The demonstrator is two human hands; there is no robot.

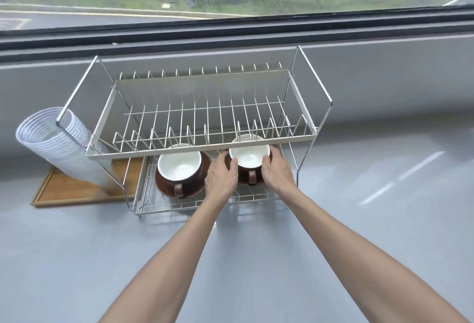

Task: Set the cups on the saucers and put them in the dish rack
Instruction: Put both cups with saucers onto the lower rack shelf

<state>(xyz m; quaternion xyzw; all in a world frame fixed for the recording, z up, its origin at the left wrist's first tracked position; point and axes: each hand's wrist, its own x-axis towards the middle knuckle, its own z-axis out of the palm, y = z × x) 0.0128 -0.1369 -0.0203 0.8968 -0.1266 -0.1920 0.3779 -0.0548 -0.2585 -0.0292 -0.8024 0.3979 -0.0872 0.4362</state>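
A two-tier wire dish rack point(200, 152) stands on the grey counter. On its lower tier, at the left, a brown cup with a white inside point(179, 166) sits on a brown saucer point(164, 189). To the right, a second brown cup point(248, 158) rests on its saucer point(257, 183), mostly hidden by my hands. My left hand point(221, 176) grips the left side of this cup and saucer. My right hand point(277, 168) grips the right side. The upper tier holds nothing.
A stack of white disposable cups point(59, 143) lies tilted on a wooden tray point(71, 191) left of the rack. A grey wall and a window ledge point(230, 38) run behind the rack. The grey counter point(384, 194) extends to the right and front.
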